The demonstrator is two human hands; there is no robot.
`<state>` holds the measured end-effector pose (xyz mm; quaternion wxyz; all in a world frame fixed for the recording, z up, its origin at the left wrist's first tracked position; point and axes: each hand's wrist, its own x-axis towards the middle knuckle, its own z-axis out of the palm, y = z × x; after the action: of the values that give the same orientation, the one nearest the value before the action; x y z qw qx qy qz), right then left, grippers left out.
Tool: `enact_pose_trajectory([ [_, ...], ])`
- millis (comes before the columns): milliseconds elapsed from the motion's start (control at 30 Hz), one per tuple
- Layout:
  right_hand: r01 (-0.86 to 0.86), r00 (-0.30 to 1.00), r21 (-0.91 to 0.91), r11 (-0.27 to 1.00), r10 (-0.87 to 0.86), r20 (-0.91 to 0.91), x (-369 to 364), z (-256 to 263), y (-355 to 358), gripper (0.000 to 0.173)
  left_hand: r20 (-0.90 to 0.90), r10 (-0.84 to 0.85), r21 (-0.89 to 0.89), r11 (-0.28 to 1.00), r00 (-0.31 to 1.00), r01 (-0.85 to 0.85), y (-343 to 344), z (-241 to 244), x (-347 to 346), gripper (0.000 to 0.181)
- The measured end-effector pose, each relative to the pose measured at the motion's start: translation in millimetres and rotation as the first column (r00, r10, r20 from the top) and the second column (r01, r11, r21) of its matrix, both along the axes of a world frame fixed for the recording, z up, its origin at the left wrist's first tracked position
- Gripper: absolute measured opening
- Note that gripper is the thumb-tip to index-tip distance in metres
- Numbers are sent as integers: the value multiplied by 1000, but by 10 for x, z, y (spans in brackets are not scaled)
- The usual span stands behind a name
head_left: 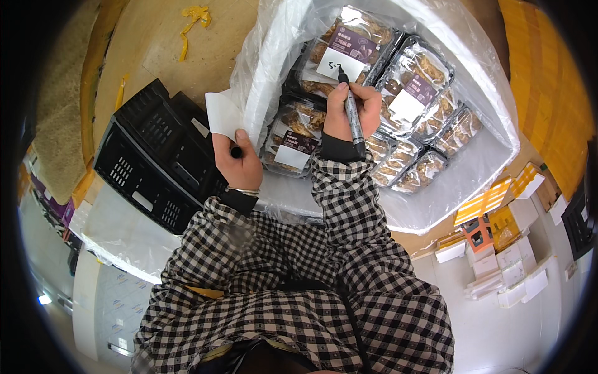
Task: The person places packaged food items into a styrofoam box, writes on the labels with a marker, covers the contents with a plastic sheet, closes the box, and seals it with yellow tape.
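My right hand (351, 110) holds a marker pen (353, 117), its tip touching the white part of a purple-and-white label (334, 64), where there is some black writing. That label lies on a clear plastic tray of brown food (322, 89). Several such trays, some with labels, stand in a white foam box (467, 196) lined with clear plastic film. To the left, my left hand (237, 161) grips a piece of white paper (223, 112) and a black pen cap (236, 152) at the box's left edge.
A black plastic crate (154, 168) lies tilted at the left of the foam box. Yellow tape scraps (196, 18) stick to the tan surface at the upper left. At the lower right are stacked white boxes (514, 262) and an orange tape dispenser (479, 233).
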<state>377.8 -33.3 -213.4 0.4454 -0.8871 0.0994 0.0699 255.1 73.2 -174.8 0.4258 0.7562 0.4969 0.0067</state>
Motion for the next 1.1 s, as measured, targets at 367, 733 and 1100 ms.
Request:
enact_pose_trajectory([
  [367,337,937,123,933,-320,-142,352,285,-1257,19,9,30,-3,1000,1000,-30,-307,-9,101,30],
  [733,192,972,33,981,-186,-142,466,218,-1628,18,19,63,-31,998,998,-62,-561,-6,228,32],
  [1100,134,983,-15,991,-135,-127,450,219,-1699,16,-6,23,21,1000,1000,-22,-587,-35,192,33],
])
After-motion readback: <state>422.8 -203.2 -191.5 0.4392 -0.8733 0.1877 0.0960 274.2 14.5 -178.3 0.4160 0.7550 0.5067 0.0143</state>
